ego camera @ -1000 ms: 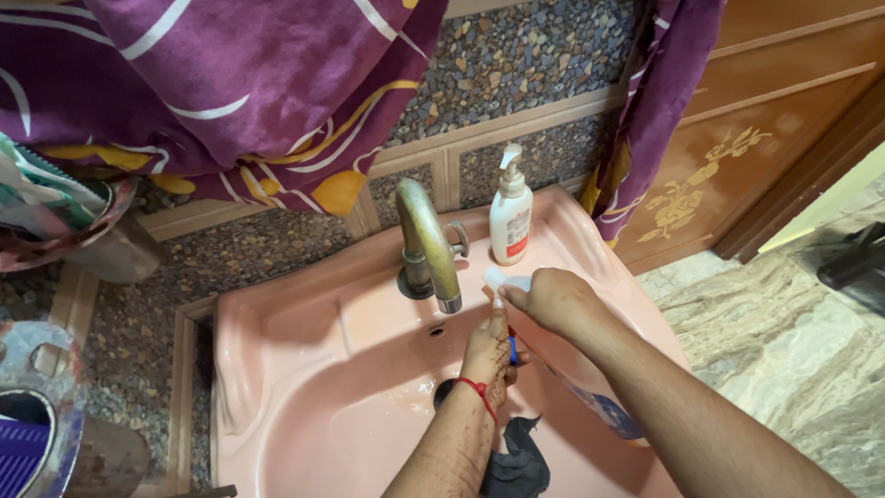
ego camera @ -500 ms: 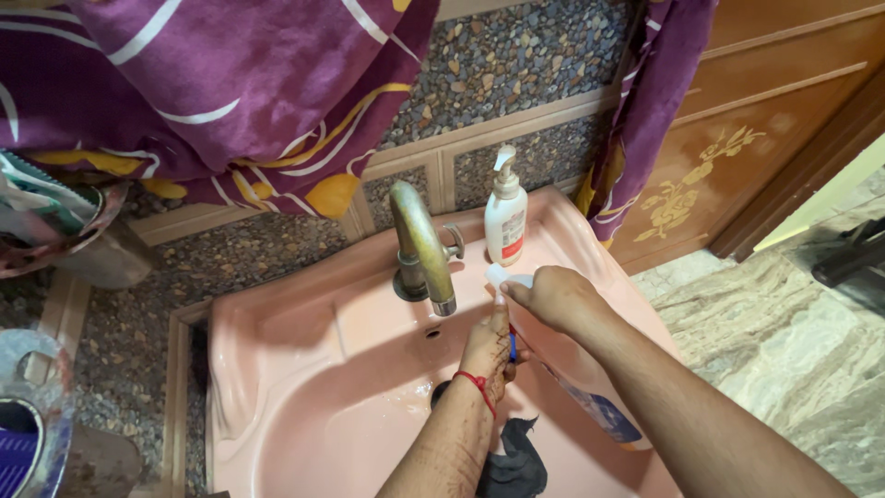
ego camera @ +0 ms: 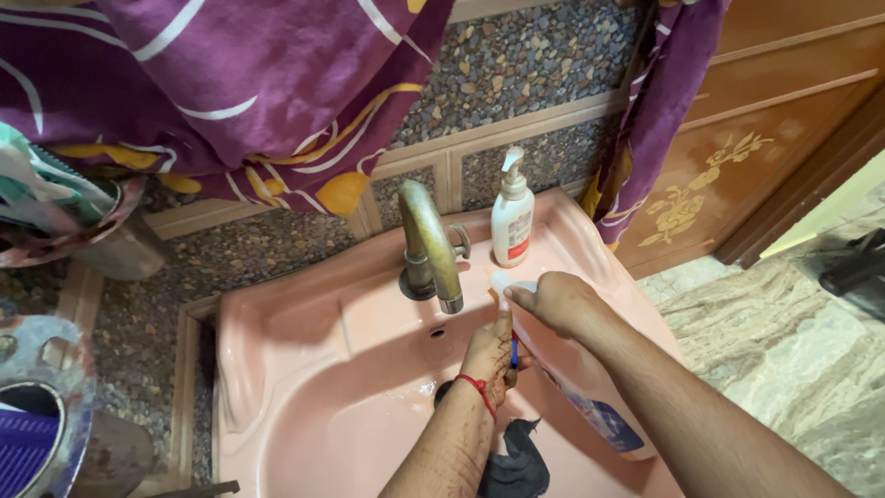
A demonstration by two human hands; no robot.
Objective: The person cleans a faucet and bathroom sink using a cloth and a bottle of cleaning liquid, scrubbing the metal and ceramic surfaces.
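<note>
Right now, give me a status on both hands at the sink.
Right hand grips white bottle. Left hand cupped under its cap. Tap close left.

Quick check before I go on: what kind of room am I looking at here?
Most likely a home washroom or wash corner. A pink washbasin with a brass tap stands against a pebbled wall; a pump soap bottle sits on its rim, and both hands work over the bowl.

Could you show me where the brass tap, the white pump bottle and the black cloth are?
Curved brass tap (ego camera: 426, 242): head view, on its arched spout.
White pump bottle (ego camera: 513, 228): head view, on its body.
Black cloth (ego camera: 518, 461): head view, on its crumpled middle.
</note>
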